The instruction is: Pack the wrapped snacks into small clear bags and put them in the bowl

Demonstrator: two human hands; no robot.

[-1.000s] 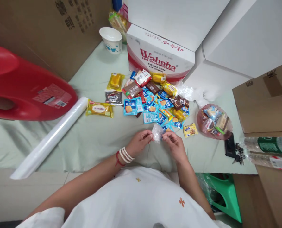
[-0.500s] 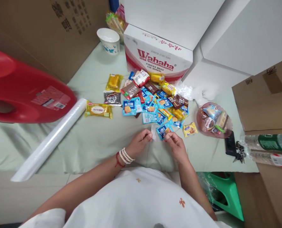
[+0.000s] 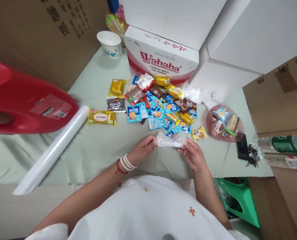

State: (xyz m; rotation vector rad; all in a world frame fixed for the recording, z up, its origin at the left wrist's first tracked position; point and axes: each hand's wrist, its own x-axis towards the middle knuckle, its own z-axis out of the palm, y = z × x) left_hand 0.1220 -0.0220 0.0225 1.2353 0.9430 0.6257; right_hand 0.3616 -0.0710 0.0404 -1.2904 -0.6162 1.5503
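A clear plastic bag (image 3: 170,140) is stretched sideways between my two hands, low over the cloth. Its left end is pinched by my left hand (image 3: 143,148), which wears beaded bracelets and a red cord. At the other end, my right hand (image 3: 193,154) grips it between thumb and fingers. Just behind the bag lies a blue snack packet (image 3: 172,133), partly covered by it. Beyond spreads a pile of wrapped snacks: several blue packets (image 3: 134,113), brown cocoa packets (image 3: 136,94) and yellow cakes (image 3: 187,117). A small yellow packet (image 3: 199,134) lies right of the bag.
A Wahaha carton (image 3: 160,61) backs the pile. At left are a red jug (image 3: 28,100), a plastic roll (image 3: 54,150) and a paper cup (image 3: 110,45). At right stand a pink bowl (image 3: 209,128) of snacks, a phone (image 3: 242,148), keys (image 3: 253,156) and bottles (image 3: 285,146).
My hands have moved apart, drawing the bag out wide between them; before, it was a small bunched piece at my left hand. The view has shifted slightly.
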